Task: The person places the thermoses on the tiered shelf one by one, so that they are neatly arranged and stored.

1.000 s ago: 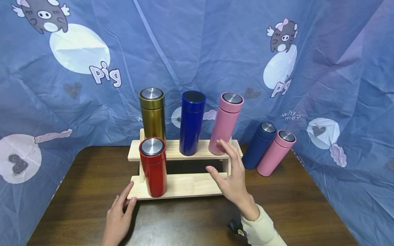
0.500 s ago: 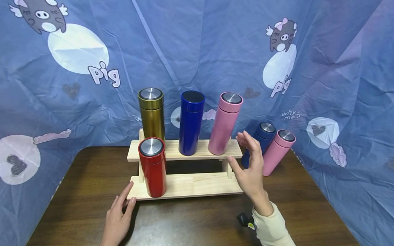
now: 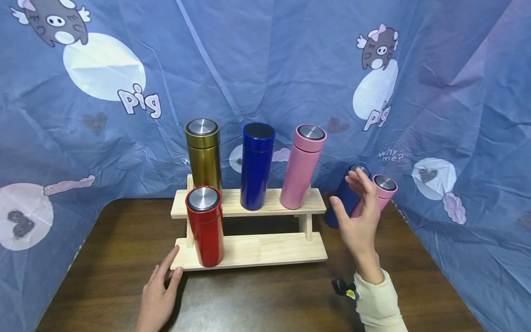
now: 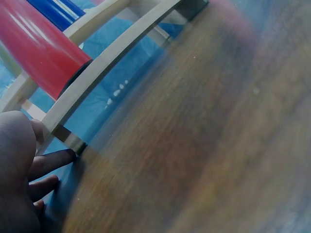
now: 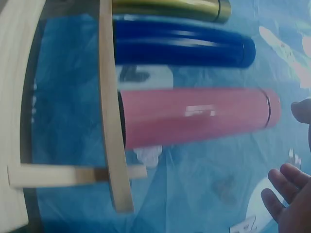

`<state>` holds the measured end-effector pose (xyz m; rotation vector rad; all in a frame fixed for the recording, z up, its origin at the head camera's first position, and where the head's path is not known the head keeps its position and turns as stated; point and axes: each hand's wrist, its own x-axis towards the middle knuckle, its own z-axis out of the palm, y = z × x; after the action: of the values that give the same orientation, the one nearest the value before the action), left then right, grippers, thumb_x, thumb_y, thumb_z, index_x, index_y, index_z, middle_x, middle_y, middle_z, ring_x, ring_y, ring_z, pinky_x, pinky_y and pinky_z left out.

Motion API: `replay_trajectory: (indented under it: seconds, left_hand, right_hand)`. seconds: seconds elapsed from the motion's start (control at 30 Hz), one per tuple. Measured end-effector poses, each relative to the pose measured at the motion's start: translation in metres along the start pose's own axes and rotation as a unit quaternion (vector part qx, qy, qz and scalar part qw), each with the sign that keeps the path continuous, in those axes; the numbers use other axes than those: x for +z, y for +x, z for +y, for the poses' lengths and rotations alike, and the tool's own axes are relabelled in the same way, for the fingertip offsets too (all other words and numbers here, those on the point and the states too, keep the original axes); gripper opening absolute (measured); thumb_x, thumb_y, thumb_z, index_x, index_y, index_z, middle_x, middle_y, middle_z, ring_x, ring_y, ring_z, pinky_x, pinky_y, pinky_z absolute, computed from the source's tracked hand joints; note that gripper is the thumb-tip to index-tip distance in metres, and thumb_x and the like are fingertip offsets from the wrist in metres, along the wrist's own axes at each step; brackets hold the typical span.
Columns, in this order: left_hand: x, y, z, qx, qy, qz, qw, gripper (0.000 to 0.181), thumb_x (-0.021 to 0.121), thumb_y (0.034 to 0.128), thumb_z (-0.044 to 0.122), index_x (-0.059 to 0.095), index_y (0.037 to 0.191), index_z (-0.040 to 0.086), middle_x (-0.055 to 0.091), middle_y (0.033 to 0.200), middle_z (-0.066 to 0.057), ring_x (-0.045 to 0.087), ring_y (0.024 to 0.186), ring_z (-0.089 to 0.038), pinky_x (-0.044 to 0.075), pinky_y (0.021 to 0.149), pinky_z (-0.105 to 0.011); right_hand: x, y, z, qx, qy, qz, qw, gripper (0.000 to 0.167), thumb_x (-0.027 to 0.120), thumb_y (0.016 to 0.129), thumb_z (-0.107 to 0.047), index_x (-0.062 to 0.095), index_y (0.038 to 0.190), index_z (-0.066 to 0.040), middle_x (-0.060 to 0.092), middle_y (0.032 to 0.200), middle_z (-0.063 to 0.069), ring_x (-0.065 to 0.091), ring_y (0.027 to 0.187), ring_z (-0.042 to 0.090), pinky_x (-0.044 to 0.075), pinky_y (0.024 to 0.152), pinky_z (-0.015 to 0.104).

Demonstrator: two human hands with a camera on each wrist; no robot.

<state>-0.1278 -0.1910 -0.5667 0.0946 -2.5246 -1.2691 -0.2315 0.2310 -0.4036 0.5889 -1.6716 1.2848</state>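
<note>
A two-tier wooden rack (image 3: 265, 251) carries a red bottle (image 3: 206, 230) at the left of its lower shelf. On its upper shelf stand a gold bottle (image 3: 203, 154), a blue bottle (image 3: 257, 168) and a pink bottle (image 3: 303, 168). My left hand (image 3: 159, 293) touches the lower shelf's left end with thumb and fingers spread; the left wrist view shows the fingers (image 4: 51, 162) by that corner. My right hand (image 3: 361, 221), fingers apart and holding nothing, hovers before a dark blue bottle (image 3: 342, 198) and a second pink bottle (image 3: 383, 193), partly hiding both.
The brown wooden table (image 3: 257, 299) extends in front of the rack and to both sides. A blue patterned cloth (image 3: 249, 60) hangs behind and at the sides. A small black item (image 3: 341, 287) is beside my right sleeve.
My right hand has moved right, from in front of the rack's right end to the two bottles on the table. My left hand has stayed at the rack's corner.
</note>
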Motion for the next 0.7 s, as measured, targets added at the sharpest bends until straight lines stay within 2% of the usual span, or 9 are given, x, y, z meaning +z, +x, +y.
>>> replay_trajectory:
  seconds: [0.13, 0.27, 0.53, 0.7]
  left_hand:
    - [-0.001, 0.0, 0.0, -0.004, -0.006, -0.005, 1.0, 0.053, 0.065, 0.1131, 0.018, 0.053, 0.165, 0.014, 0.064, 0.15, -0.03, 0.074, 0.121, -0.051, 0.032, 0.128, -0.073]
    - [-0.001, 0.0, 0.0, -0.003, -0.007, -0.005, 1.0, 0.053, 0.065, 0.1132, 0.018, 0.054, 0.165, 0.014, 0.064, 0.149, -0.029, 0.074, 0.121, -0.051, 0.032, 0.128, -0.073]
    - [0.0, 0.0, 0.0, -0.002, -0.007, -0.001, 1.0, 0.053, 0.065, 0.1132, 0.02, 0.054, 0.164, 0.014, 0.066, 0.147, -0.03, 0.074, 0.121, -0.052, 0.032, 0.128, -0.072]
    - [-0.001, -0.001, 0.001, -0.005, -0.005, -0.003, 1.0, 0.052, 0.065, 0.1133, 0.02, 0.054, 0.164, 0.015, 0.069, 0.142, -0.031, 0.074, 0.121, -0.051, 0.033, 0.129, -0.072]
  right_hand:
    - [-0.012, 0.003, 0.011, 0.006, -0.055, 0.022, 0.9982, 0.07, 0.084, 0.087, 0.003, 0.057, 0.151, 0.009, 0.064, 0.139, 0.033, 0.065, 0.133, 0.017, 0.051, 0.116, 0.03]
    - [-0.023, 0.006, 0.017, 0.026, -0.107, 0.04, 0.9931, 0.072, 0.081, 0.082, 0.012, 0.06, 0.151, 0.005, 0.065, 0.138, 0.029, 0.064, 0.131, 0.014, 0.05, 0.114, 0.027]
    - [-0.043, 0.015, 0.016, 0.068, -0.127, 0.086, 0.9858, 0.066, 0.082, 0.087, 0.007, 0.063, 0.15, 0.003, 0.064, 0.134, -0.009, 0.065, 0.126, 0.016, 0.05, 0.11, 0.026]
    - [-0.047, 0.021, 0.002, 0.071, -0.144, 0.102, 0.9818, 0.063, 0.082, 0.087, 0.004, 0.064, 0.148, 0.004, 0.067, 0.133, -0.005, 0.066, 0.125, 0.013, 0.049, 0.107, 0.023]
